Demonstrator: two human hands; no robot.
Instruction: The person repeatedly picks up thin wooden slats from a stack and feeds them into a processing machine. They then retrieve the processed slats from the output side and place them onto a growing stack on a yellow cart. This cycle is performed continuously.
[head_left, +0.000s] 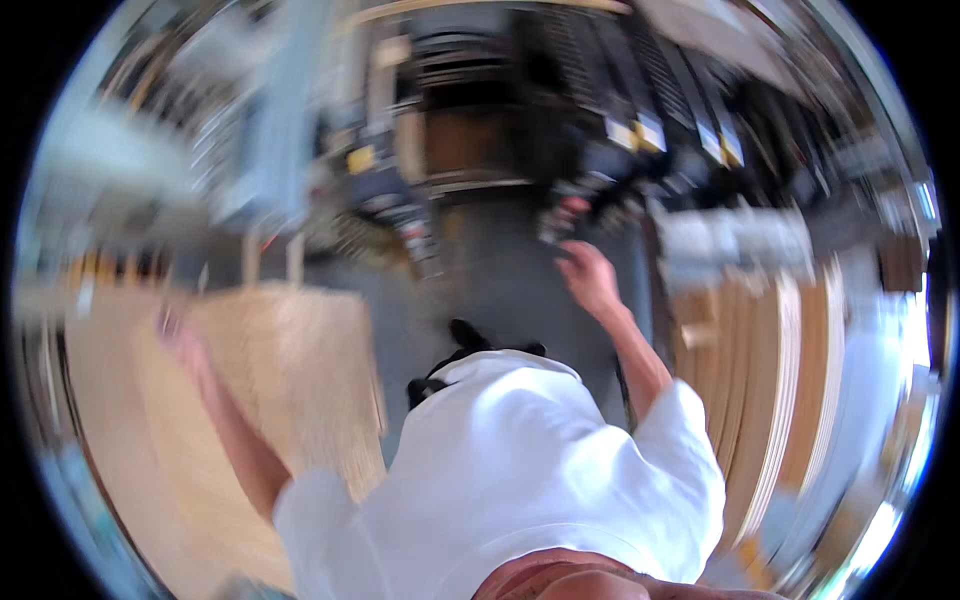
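Observation:
My left arm reaches out over a stack of pale wooden panels (315,350) on the left. At its end my left hand (182,338) is smeared by motion, so its fingers and whether it touches the wood cannot be made out. My right hand (588,275) hangs in the air ahead of me, above the grey floor (500,260). Its thumb and fingers are slightly apart, with nothing visible between them. Dark machinery (600,175) with a small red part stands beyond it.
Stacked wooden boards (740,390) lie close on my right, below a pale wrapped bundle (735,240). Blurred dark metal bars with yellow ends (650,135) stretch away at the far right. A light blue beam (270,140) stands at the far left.

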